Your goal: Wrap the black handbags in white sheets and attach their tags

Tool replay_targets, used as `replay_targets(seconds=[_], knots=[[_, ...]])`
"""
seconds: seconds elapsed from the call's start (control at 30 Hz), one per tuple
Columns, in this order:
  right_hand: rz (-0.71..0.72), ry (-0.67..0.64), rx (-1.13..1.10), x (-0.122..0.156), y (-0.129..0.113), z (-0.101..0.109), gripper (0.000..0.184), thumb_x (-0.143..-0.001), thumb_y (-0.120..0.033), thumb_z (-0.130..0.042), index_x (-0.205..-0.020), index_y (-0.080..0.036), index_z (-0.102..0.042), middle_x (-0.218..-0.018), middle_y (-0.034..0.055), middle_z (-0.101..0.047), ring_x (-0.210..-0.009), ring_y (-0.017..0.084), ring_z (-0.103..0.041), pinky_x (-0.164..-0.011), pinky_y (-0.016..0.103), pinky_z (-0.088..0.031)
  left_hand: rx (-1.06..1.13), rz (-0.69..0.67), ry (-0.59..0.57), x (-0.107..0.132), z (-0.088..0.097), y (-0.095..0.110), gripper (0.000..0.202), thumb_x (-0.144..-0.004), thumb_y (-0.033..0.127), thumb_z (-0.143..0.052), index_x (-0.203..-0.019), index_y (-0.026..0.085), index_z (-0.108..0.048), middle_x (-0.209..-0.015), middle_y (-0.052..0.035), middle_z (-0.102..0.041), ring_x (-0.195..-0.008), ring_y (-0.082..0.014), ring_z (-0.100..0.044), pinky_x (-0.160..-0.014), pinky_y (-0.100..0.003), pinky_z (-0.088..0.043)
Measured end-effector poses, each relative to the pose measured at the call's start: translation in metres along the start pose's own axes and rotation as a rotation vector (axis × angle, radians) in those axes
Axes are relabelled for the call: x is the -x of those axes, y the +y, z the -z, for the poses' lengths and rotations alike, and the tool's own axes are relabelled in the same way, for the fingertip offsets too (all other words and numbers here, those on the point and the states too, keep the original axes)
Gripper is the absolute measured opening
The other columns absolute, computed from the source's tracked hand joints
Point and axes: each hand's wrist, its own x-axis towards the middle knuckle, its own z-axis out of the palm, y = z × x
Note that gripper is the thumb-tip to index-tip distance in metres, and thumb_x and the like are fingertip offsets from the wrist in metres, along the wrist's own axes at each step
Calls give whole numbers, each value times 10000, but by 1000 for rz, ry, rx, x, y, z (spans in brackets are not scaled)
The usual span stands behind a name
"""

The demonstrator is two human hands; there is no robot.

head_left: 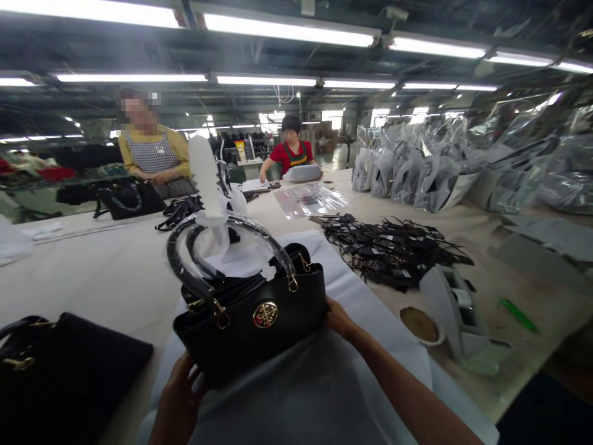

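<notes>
A black handbag (294, 309) stands upright and slightly turned in front of me on a white sheet (393, 334). It has a round gold emblem, and clear film wraps its two raised handles. My left hand (183, 386) holds its lower left side, fingers curved against the leather and partly behind it. At the opposite end, my right hand (339, 318) grips the right side, with its fingertips hidden behind the bag. White wrapping material (210, 179) rises behind the handles.
Another black handbag (78, 364) lies at the left. Black tags (393, 250), a tape dispenser (451, 309), a tape roll (421, 326) and a green tool (519, 314) are to the right. Wrapped bags (407, 176) stand behind. Two people (160, 151) are across the table.
</notes>
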Motion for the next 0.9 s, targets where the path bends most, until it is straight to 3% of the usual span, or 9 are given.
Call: replay_targets(seconds=[0.1,0.43,0.73,0.9], knots=[[35,27,79,3,5,-2,586,-615,-162,-479,-1190,-162,-590,-1154,54,-668,-1049,262,-604,-958,372,-446,-4,-119,-22,1,-2,-5,617,-500,257,-714,-1103,320,-598,-1167,-16,-578,-1038,-257,-576,-656,-252,-528],[-55,43,195,7,10,-6,661,-591,-146,-434,-1238,-191,-562,-1158,45,-667,-1062,272,-591,-901,349,-454,13,80,77,24,-21,26,461,-725,503,-539,-1145,316,-574,-1161,-13,-567,-916,-173,-560,-566,-201,-428],[-38,102,255,7,14,-12,549,-677,-203,-426,-1201,-146,-582,-1150,104,-656,-1062,294,-584,-890,375,-451,-6,104,24,29,-21,33,462,-778,525,-503,-1192,324,-548,-1305,-11,-517,-1099,-204,-528,-592,-200,-418],[-60,159,312,9,17,-15,543,-697,-200,-417,-1215,-142,-567,-1171,103,-642,-1087,284,-573,-925,375,-439,-33,74,-63,30,-21,33,415,-814,505,-492,-1182,323,-555,-1362,-11,-492,-1203,-222,-494,-716,-245,-467]])
